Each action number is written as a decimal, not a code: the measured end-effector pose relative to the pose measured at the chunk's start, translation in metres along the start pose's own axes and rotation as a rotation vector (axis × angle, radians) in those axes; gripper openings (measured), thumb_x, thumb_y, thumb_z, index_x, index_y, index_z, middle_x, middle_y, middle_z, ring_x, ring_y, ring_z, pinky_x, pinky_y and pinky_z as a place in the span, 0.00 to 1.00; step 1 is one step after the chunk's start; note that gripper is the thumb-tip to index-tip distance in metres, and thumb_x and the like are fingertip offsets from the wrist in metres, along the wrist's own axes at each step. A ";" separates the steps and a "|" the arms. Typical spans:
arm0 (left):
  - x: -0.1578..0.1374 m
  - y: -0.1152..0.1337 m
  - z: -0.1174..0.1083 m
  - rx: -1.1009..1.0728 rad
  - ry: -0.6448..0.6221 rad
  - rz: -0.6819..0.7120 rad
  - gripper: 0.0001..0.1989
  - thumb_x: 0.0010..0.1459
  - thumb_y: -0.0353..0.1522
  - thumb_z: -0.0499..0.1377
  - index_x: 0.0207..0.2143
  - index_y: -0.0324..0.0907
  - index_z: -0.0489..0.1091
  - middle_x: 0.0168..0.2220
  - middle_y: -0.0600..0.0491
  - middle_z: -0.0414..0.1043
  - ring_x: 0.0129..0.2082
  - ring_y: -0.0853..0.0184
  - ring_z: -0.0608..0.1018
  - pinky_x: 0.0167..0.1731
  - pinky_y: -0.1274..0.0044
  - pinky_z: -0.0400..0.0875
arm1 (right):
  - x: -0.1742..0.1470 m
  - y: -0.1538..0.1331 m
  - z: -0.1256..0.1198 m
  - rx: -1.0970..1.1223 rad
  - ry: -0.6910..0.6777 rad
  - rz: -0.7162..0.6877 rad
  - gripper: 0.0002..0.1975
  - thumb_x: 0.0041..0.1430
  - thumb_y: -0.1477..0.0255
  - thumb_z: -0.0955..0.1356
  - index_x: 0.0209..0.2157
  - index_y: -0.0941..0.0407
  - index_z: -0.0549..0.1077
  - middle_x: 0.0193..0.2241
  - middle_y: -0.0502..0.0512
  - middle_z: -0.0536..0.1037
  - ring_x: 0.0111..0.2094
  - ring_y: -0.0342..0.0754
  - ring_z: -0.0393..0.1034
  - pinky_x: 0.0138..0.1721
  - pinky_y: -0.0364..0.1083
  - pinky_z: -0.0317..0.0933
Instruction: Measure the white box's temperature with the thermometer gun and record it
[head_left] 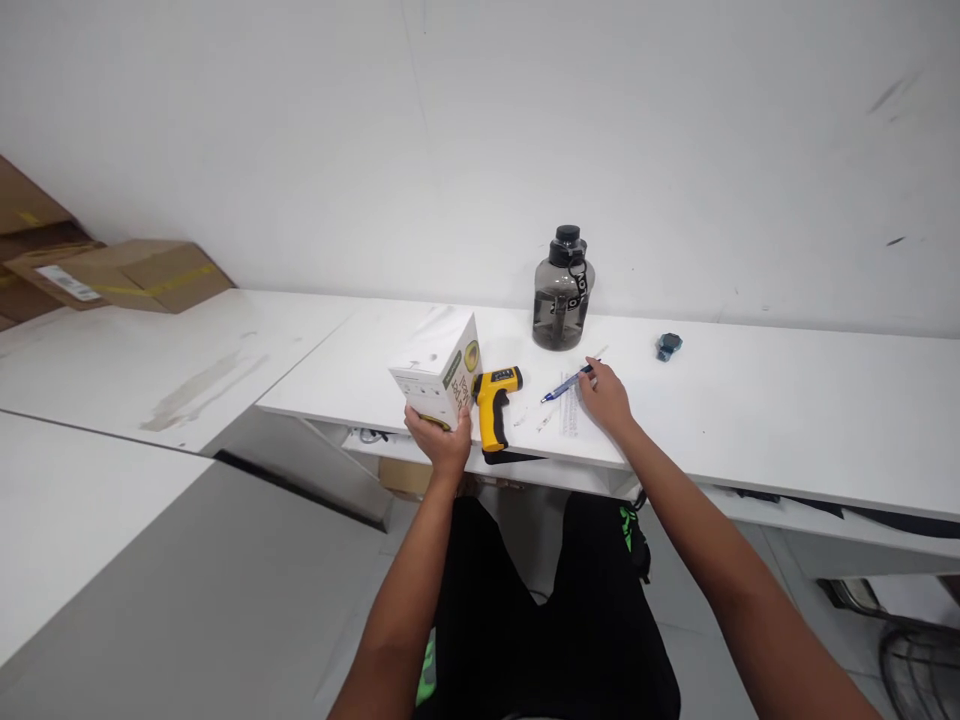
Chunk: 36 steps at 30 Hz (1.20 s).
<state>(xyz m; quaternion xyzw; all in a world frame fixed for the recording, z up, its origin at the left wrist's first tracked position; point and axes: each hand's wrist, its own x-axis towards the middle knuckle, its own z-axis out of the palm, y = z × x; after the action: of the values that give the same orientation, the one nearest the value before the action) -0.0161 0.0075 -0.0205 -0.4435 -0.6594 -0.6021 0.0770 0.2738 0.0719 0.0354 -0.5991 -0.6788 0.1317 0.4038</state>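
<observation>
A white carton with avocado pictures (431, 362) is tilted at the desk's front edge, with my left hand (444, 440) wrapped round its lower near corner. Just right of the carton lies a yellow and black infrared thermometer (494, 408). My right hand (606, 398) rests on the desk, thumb and fingers closed on a blue pen (562, 387) whose tip points left. Beneath the pen lies a sheet of small print (570, 412), partly covered by the hand.
A dark see-through water jug (561, 300) stands by the wall. Right of it is a small dark blue object (668, 346), perhaps a watch. Cardboard boxes (161, 272) lie at the far left. Under the desktop (795, 420) runs a shelf (551, 472) with items on it.
</observation>
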 end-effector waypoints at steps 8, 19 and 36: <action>0.003 0.011 -0.006 0.030 0.001 0.027 0.46 0.48 0.44 0.63 0.61 0.31 0.45 0.54 0.32 0.58 0.59 0.46 0.63 0.57 0.57 0.60 | 0.005 -0.005 0.002 -0.160 -0.126 0.061 0.18 0.64 0.67 0.61 0.51 0.59 0.72 0.43 0.60 0.75 0.44 0.51 0.69 0.45 0.46 0.62; 0.007 0.024 -0.017 -0.024 -0.049 -0.033 0.42 0.49 0.42 0.64 0.59 0.35 0.49 0.49 0.39 0.62 0.54 0.50 0.68 0.53 0.57 0.64 | 0.016 -0.063 -0.019 -0.287 -0.310 0.112 0.27 0.66 0.57 0.60 0.57 0.62 0.67 0.57 0.69 0.69 0.52 0.57 0.70 0.47 0.47 0.61; 0.008 0.039 -0.032 -0.058 -0.115 -0.102 0.40 0.48 0.41 0.65 0.58 0.38 0.51 0.51 0.40 0.62 0.56 0.49 0.67 0.54 0.56 0.64 | -0.024 -0.153 0.045 0.073 -0.574 0.324 0.18 0.46 0.60 0.73 0.35 0.58 0.74 0.41 0.67 0.79 0.48 0.63 0.72 0.42 0.50 0.64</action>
<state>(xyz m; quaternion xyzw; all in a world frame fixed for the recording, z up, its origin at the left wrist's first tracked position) -0.0081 -0.0206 0.0215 -0.4452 -0.6667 -0.5977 -0.0044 0.1328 0.0259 0.0993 -0.6228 -0.6555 0.3820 0.1912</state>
